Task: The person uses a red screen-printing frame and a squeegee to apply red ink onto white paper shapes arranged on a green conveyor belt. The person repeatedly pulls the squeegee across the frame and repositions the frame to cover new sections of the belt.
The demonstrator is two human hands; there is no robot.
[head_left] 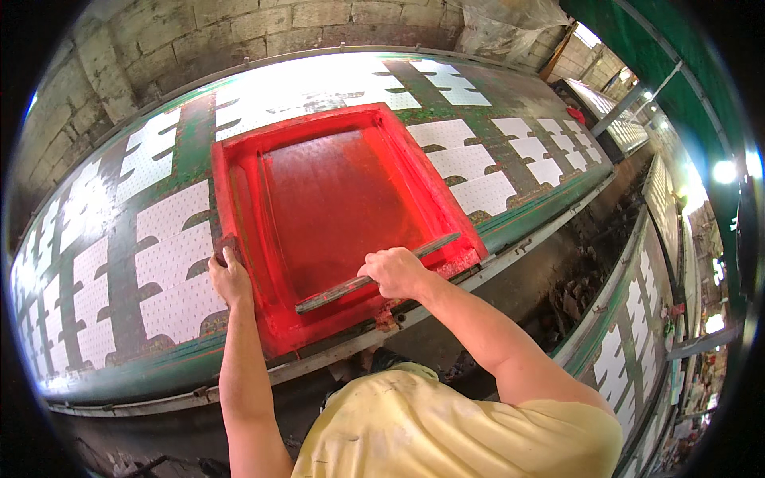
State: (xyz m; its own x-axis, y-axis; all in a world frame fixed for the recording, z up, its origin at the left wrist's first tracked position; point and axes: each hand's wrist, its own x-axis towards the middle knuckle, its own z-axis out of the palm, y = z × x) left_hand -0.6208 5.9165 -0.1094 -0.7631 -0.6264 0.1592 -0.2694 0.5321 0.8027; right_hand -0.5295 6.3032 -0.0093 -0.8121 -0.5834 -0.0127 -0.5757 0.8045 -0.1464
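A red-stained screen printing frame (414,163) lies on the long green table, its mesh covered with dark red ink. Along the near side of the mesh rests a long, thin squeegee (331,295), slanting up to the right. My right hand (394,272) is closed around the middle of the squeegee. At the left edge of the frame, my left hand (231,279) grips a small dark piece on the frame's side; its fingertips are partly hidden. White dotted cut pieces (171,255) lie in rows on both sides of the frame.
The green table (119,374) carries a metal rail (510,259) along its near edge. To the right, a second table (586,350) holds more white pieces, with a dark gap between the two. Behind stands a block wall (191,40). A lamp (724,171) glows at far right.
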